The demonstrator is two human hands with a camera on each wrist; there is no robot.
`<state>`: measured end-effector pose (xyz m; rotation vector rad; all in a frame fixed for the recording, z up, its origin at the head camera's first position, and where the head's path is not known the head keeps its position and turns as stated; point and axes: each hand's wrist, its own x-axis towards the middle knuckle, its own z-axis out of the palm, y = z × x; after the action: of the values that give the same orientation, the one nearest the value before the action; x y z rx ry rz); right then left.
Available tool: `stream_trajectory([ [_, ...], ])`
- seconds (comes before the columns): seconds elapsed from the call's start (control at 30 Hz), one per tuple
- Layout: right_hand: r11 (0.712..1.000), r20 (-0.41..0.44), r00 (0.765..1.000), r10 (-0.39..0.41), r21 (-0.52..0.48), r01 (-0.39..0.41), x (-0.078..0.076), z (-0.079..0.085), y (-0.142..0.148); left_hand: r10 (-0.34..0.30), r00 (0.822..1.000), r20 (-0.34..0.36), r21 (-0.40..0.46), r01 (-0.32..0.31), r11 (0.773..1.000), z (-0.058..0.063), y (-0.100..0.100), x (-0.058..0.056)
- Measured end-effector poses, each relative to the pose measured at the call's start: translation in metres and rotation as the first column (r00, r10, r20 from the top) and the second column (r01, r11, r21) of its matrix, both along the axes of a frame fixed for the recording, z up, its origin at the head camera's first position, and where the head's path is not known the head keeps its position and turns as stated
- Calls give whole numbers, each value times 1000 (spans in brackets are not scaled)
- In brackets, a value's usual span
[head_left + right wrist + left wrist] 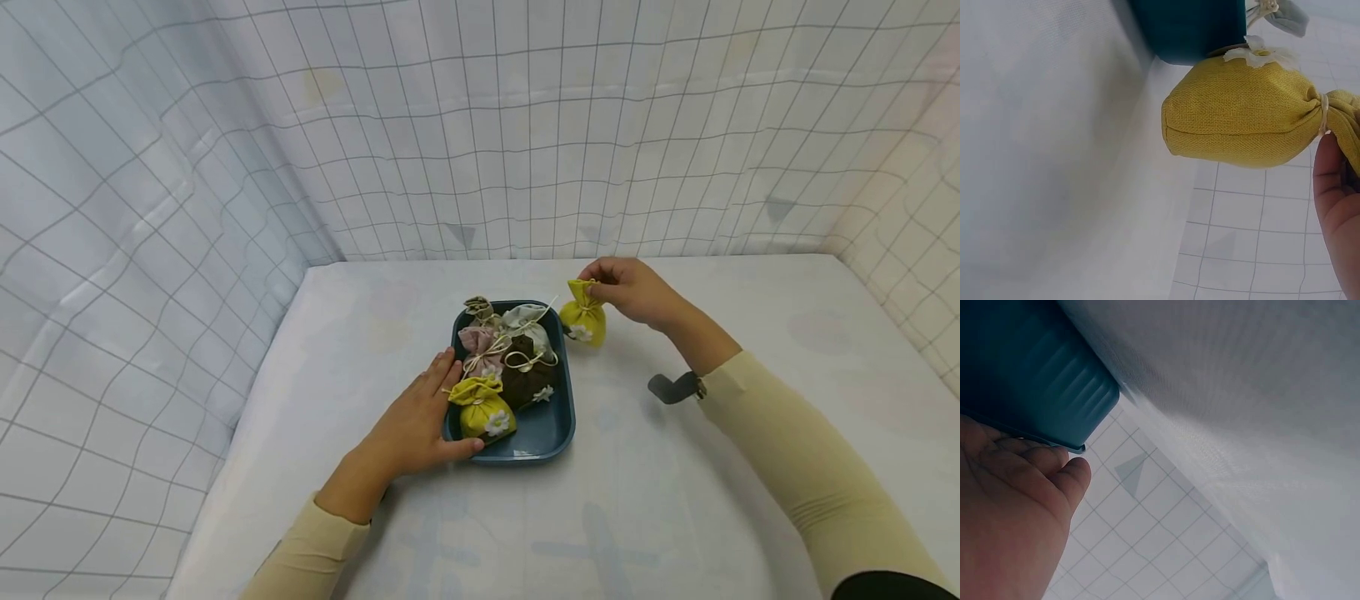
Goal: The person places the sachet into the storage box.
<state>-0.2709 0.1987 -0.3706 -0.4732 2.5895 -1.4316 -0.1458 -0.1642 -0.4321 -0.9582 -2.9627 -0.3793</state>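
My right hand pinches a yellow drawstring pouch by its gathered neck, beside the right rim of a blue tray. In the right wrist view this pouch hangs sideways, a white flower on its side. Fairly straight fingers of my left hand rest along the tray's left rim, the thumb at the near left corner. Inside the tray lie another yellow pouch, a dark brown pouch, a pink one, a pale grey one and a patterned beige one.
The tray stands on a white-covered table. White curtains with a grid pattern hang behind it and on both sides. A dark grey strap end sticks out from my right wrist, above the table.
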Motion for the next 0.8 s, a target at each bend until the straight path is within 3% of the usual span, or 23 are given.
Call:
stream_trajectory([
  [0.8, 998, -57, 997, 52, 27, -51, 25, 30, 0, 1, 1000, -2, 0, -1, 1000, -3, 0, -2],
])
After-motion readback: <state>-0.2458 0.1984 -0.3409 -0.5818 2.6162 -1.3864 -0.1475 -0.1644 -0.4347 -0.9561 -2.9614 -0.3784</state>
